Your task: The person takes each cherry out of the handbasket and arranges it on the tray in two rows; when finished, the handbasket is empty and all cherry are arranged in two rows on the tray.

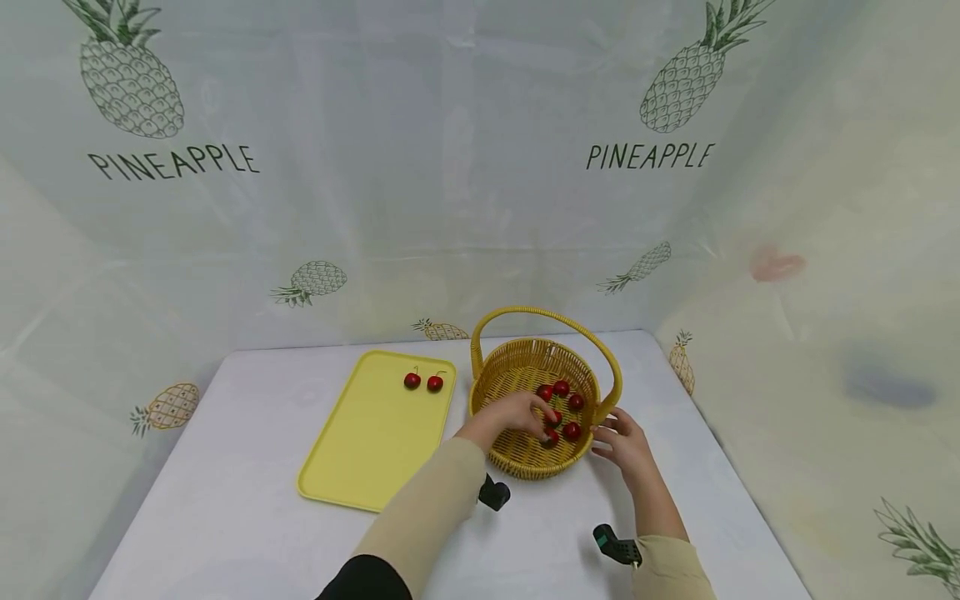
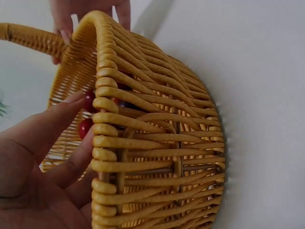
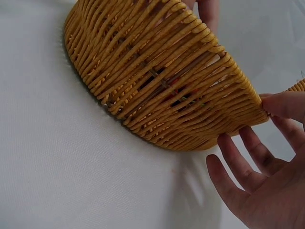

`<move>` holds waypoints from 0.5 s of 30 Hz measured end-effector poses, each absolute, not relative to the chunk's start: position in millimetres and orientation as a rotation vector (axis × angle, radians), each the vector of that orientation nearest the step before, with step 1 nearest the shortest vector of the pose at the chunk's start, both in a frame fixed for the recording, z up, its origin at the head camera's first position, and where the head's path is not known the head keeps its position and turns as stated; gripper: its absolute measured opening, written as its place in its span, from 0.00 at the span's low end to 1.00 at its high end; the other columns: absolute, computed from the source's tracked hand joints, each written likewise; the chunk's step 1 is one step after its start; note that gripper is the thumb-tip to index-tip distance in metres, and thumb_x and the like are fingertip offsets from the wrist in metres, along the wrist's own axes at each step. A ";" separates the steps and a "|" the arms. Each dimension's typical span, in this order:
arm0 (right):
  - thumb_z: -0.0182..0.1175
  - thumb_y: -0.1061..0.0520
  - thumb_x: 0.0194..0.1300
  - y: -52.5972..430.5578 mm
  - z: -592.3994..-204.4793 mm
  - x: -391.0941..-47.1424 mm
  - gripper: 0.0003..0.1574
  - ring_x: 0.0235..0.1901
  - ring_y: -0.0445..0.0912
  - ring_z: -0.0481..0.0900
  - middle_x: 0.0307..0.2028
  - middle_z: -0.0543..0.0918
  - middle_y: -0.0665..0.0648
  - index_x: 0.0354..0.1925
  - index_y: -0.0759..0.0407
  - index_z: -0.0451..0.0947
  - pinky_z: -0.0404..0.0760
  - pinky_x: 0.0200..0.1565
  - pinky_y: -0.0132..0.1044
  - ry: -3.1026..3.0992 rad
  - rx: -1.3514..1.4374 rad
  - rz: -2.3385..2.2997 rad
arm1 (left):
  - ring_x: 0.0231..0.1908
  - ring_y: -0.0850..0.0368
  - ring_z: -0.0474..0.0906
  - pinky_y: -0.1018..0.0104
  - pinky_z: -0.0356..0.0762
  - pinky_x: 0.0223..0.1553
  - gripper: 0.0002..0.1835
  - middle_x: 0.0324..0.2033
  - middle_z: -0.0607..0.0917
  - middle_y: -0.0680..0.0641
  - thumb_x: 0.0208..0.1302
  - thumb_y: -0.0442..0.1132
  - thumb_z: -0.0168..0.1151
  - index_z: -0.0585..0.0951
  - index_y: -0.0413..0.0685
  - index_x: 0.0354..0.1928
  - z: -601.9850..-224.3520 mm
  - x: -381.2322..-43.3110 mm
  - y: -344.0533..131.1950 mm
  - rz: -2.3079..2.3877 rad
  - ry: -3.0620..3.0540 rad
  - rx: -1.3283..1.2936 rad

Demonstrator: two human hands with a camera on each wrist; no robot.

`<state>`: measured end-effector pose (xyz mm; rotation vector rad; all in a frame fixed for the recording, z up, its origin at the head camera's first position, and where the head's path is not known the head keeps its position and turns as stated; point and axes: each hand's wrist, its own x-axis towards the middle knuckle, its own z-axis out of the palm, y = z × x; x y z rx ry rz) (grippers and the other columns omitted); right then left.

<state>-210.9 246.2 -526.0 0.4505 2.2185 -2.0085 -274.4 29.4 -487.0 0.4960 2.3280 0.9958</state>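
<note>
A woven yellow wicker basket (image 1: 528, 471) with an arched handle (image 1: 542, 312) has several red cherries (image 1: 572, 432) inside. My left hand (image 1: 517, 414) reaches over the near-left rim into it. Its thumb and a finger stand apart, with fingertips right at two of the cherries (image 2: 86, 129); the basket wall hides part of its other fingers in the left wrist view. At the basket's right side, near the handle's base, my right hand (image 1: 625, 443) holds the rim, thumb (image 3: 283, 105) on the edge and the other fingers spread along the outer wall.
Left of the basket, a flat yellow tray (image 1: 367, 442) lies on the white-covered table (image 1: 217, 500). Two stemmed cherries (image 1: 435, 383) sit near its far right corner. Behind hangs a pale curtain (image 1: 420, 167) with pineapple prints.
</note>
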 end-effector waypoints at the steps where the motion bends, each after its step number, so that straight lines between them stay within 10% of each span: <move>1: 0.58 0.63 0.68 245.9 -526.0 -211.0 0.34 0.47 0.51 0.79 0.58 0.68 0.68 0.69 0.61 0.62 0.79 0.50 0.50 2.220 0.456 -2.007 | 0.32 0.59 0.74 0.64 0.73 0.38 0.16 0.31 0.81 0.53 0.55 0.34 0.73 0.86 0.52 0.47 -488.2 -274.8 29.9 0.988 2.324 0.482; 15: 0.60 0.62 0.67 244.9 -522.7 -210.1 0.35 0.51 0.54 0.76 0.57 0.67 0.65 0.69 0.59 0.63 0.78 0.51 0.50 2.205 0.501 -2.019 | 0.35 0.50 0.83 0.58 0.81 0.43 0.22 0.31 0.84 0.44 0.56 0.24 0.69 0.82 0.44 0.53 -501.6 -274.4 29.0 1.156 2.077 0.266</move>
